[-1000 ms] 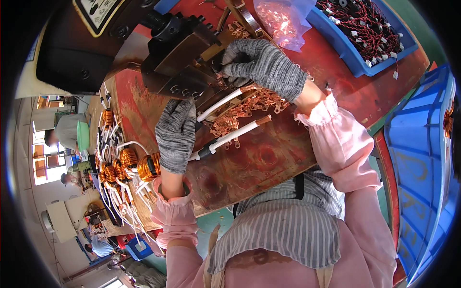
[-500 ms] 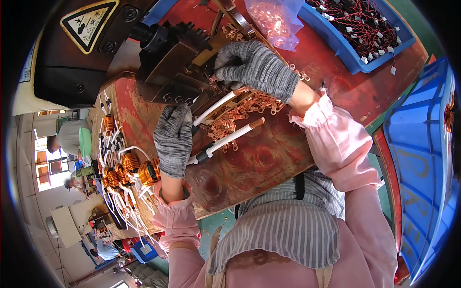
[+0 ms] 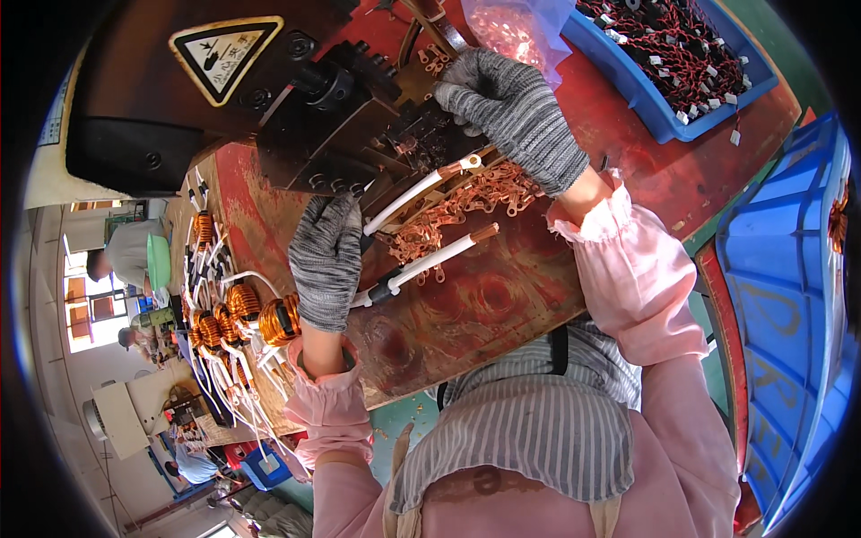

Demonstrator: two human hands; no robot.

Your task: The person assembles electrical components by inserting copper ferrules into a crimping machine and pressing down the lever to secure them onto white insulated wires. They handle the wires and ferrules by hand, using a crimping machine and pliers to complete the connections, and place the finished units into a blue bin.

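My left hand, in a grey knitted glove, is closed around the white-sleeved wire leads of a copper-wound coil. The upper lead lies in front of the black press tooling and carries a copper ring terminal at its end. Below it, the lower lead ends in bare copper strands. My right hand, gloved alike, has its fingers bent together beside the tooling, above the ring terminal and apart from it. What those fingers hold, if anything, is hidden. Loose copper terminals are heaped behind the leads.
The dark press head with a triangular warning sign fills the upper left. Several copper coils with white leads lie left of me. A clear bag of terminals and a blue tray of red-black wires stand behind; a blue bin is right.
The press head has shifted to the right in view. My right hand has moved up and right off the tooling, uncovering the terminal on the upper lead. My left hand has barely moved.
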